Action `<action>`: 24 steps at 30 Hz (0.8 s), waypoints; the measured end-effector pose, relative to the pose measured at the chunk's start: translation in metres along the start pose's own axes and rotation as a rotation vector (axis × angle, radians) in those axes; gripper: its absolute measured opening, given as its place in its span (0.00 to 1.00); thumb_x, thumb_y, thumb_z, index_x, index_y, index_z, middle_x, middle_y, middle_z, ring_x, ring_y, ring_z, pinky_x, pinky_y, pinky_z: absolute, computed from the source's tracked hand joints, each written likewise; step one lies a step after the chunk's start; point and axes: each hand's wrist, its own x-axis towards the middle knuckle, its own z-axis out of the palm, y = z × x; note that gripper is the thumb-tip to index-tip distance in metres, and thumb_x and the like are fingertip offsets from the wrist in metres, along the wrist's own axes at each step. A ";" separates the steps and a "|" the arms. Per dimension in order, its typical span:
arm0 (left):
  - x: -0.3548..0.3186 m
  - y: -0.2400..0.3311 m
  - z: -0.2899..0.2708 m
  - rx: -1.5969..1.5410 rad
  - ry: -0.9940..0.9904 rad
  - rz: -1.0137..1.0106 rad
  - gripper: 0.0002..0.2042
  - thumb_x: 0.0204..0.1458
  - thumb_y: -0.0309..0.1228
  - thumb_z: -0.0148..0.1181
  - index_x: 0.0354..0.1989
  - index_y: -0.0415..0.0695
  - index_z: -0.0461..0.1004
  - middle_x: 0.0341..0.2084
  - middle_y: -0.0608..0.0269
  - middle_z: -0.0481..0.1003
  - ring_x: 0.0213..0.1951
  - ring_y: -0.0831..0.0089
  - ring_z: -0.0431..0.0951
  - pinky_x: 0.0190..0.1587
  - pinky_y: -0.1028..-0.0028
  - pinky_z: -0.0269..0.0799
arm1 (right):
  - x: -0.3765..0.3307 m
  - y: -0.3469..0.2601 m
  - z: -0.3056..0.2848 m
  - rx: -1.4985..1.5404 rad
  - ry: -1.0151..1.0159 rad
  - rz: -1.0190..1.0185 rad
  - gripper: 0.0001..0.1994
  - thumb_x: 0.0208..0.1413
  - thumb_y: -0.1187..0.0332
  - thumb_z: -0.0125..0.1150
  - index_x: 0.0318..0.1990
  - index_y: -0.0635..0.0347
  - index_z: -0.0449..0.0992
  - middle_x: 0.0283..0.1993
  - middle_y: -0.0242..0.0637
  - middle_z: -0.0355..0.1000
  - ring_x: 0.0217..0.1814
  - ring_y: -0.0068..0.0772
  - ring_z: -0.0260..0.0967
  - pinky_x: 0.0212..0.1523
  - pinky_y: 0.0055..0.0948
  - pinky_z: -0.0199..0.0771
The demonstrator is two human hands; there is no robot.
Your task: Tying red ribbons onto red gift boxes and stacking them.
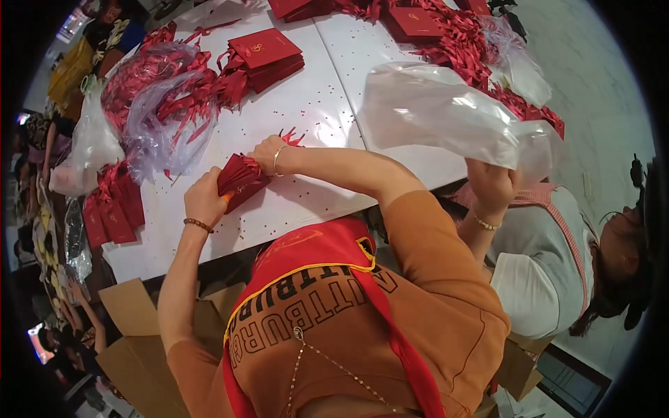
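Red flat paper envelopes in a fanned stack (239,181) sit low on the white bench (313,111) | head view: your left hand (204,200) closes its grip on the stack's near end | your right hand (268,153) clamps the far end | co-worker's hand (492,187) lifts a clear plastic bag (446,115) at right.

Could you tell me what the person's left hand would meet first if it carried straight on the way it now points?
The left hand already grips the bundle of red envelopes together with the right hand. Past them it would probably meet the stack of red envelopes across the white table, though depth is unclear.
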 end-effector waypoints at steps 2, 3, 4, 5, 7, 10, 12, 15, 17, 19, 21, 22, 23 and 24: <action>-0.002 -0.003 -0.006 -0.043 -0.021 0.039 0.19 0.33 0.34 0.66 0.33 0.44 0.65 0.25 0.56 0.72 0.29 0.57 0.74 0.30 0.63 0.68 | 0.004 -0.003 0.002 -0.061 0.052 -0.044 0.10 0.46 0.64 0.50 0.35 0.52 0.75 0.36 0.40 0.74 0.38 0.39 0.72 0.35 0.35 0.71; -0.001 -0.002 -0.008 -0.064 -0.052 0.035 0.18 0.34 0.33 0.65 0.33 0.43 0.66 0.27 0.55 0.73 0.29 0.57 0.74 0.30 0.62 0.68 | 0.003 -0.001 0.004 -0.058 0.055 -0.062 0.10 0.46 0.64 0.50 0.35 0.52 0.75 0.36 0.40 0.74 0.38 0.39 0.72 0.35 0.35 0.71; 0.001 -0.002 -0.010 -0.056 -0.044 0.010 0.18 0.34 0.33 0.65 0.33 0.43 0.66 0.27 0.55 0.73 0.29 0.57 0.74 0.30 0.62 0.68 | 0.000 -0.001 0.001 -0.016 0.018 -0.007 0.11 0.46 0.64 0.51 0.37 0.51 0.74 0.37 0.40 0.73 0.40 0.39 0.72 0.38 0.38 0.69; 0.004 -0.002 -0.014 -0.113 -0.094 -0.041 0.18 0.33 0.32 0.65 0.34 0.43 0.67 0.29 0.54 0.74 0.31 0.57 0.74 0.31 0.64 0.69 | -0.004 0.000 -0.005 0.027 -0.019 0.049 0.12 0.45 0.64 0.52 0.39 0.51 0.73 0.38 0.40 0.73 0.43 0.39 0.71 0.41 0.40 0.68; 0.005 -0.022 -0.012 -0.304 -0.096 -0.098 0.20 0.32 0.31 0.66 0.36 0.42 0.68 0.32 0.53 0.74 0.32 0.59 0.75 0.33 0.67 0.70 | -0.026 -0.002 -0.036 -0.054 0.195 0.100 0.21 0.40 0.65 0.57 0.46 0.46 0.67 0.42 0.37 0.70 0.49 0.40 0.64 0.50 0.54 0.53; 0.001 -0.030 -0.016 -0.964 -0.067 -0.210 0.22 0.32 0.28 0.67 0.40 0.39 0.69 0.31 0.57 0.75 0.33 0.69 0.76 0.35 0.73 0.71 | -0.048 0.032 -0.053 0.447 0.899 0.120 0.33 0.27 0.59 0.67 0.47 0.56 0.67 0.49 0.42 0.65 0.52 0.48 0.59 0.51 0.43 0.57; -0.005 -0.037 -0.014 -1.101 -0.084 -0.288 0.22 0.35 0.26 0.66 0.42 0.37 0.68 0.32 0.60 0.74 0.34 0.73 0.75 0.36 0.74 0.72 | -0.064 0.038 -0.040 0.555 1.170 0.379 0.35 0.32 0.54 0.69 0.51 0.59 0.64 0.48 0.42 0.65 0.51 0.42 0.60 0.50 0.35 0.60; -0.010 -0.025 -0.013 -1.500 -0.122 -0.433 0.21 0.39 0.22 0.62 0.45 0.38 0.67 0.36 0.60 0.73 0.35 0.72 0.75 0.38 0.74 0.73 | -0.066 0.036 -0.003 1.119 0.699 0.398 0.32 0.44 0.46 0.57 0.52 0.60 0.63 0.49 0.38 0.65 0.48 0.34 0.63 0.49 0.31 0.61; -0.016 -0.022 -0.005 -1.560 -0.141 -0.463 0.21 0.39 0.22 0.62 0.45 0.38 0.67 0.36 0.59 0.73 0.35 0.72 0.75 0.38 0.73 0.73 | -0.069 0.011 0.005 1.567 0.149 0.294 0.32 0.50 0.42 0.47 0.53 0.59 0.62 0.49 0.35 0.65 0.46 0.27 0.64 0.48 0.29 0.60; -0.022 -0.022 0.000 -1.616 -0.174 -0.501 0.21 0.40 0.22 0.61 0.46 0.38 0.66 0.37 0.59 0.72 0.37 0.71 0.75 0.39 0.73 0.73 | -0.066 -0.004 0.002 1.689 0.090 0.317 0.33 0.52 0.40 0.42 0.54 0.59 0.61 0.48 0.33 0.65 0.45 0.24 0.64 0.48 0.27 0.61; -0.030 -0.023 0.005 -1.731 -0.187 -0.504 0.20 0.42 0.23 0.60 0.47 0.37 0.65 0.38 0.58 0.72 0.38 0.70 0.75 0.40 0.72 0.73 | -0.068 -0.006 -0.011 2.041 0.140 0.096 0.32 0.53 0.41 0.43 0.56 0.58 0.59 0.48 0.33 0.65 0.45 0.23 0.64 0.47 0.26 0.62; -0.033 -0.025 0.006 -1.843 -0.202 -0.499 0.20 0.43 0.23 0.58 0.47 0.37 0.65 0.38 0.57 0.72 0.38 0.69 0.75 0.40 0.71 0.73 | -0.067 -0.008 -0.015 2.213 0.170 -0.027 0.31 0.53 0.42 0.43 0.56 0.57 0.58 0.48 0.33 0.65 0.45 0.22 0.64 0.46 0.26 0.63; -0.037 -0.025 0.009 -1.840 -0.202 -0.503 0.20 0.43 0.23 0.58 0.47 0.37 0.65 0.38 0.57 0.72 0.38 0.69 0.75 0.40 0.71 0.73 | -0.067 -0.009 -0.013 2.153 0.209 -0.041 0.28 0.52 0.48 0.50 0.55 0.56 0.60 0.48 0.35 0.64 0.45 0.24 0.63 0.49 0.28 0.62; -0.041 -0.023 0.014 -1.941 -0.184 -0.491 0.20 0.44 0.24 0.57 0.48 0.37 0.64 0.39 0.57 0.72 0.39 0.68 0.75 0.41 0.70 0.73 | -0.069 -0.012 -0.014 2.157 0.207 -0.041 0.28 0.52 0.48 0.50 0.55 0.56 0.60 0.48 0.35 0.64 0.45 0.24 0.63 0.49 0.28 0.62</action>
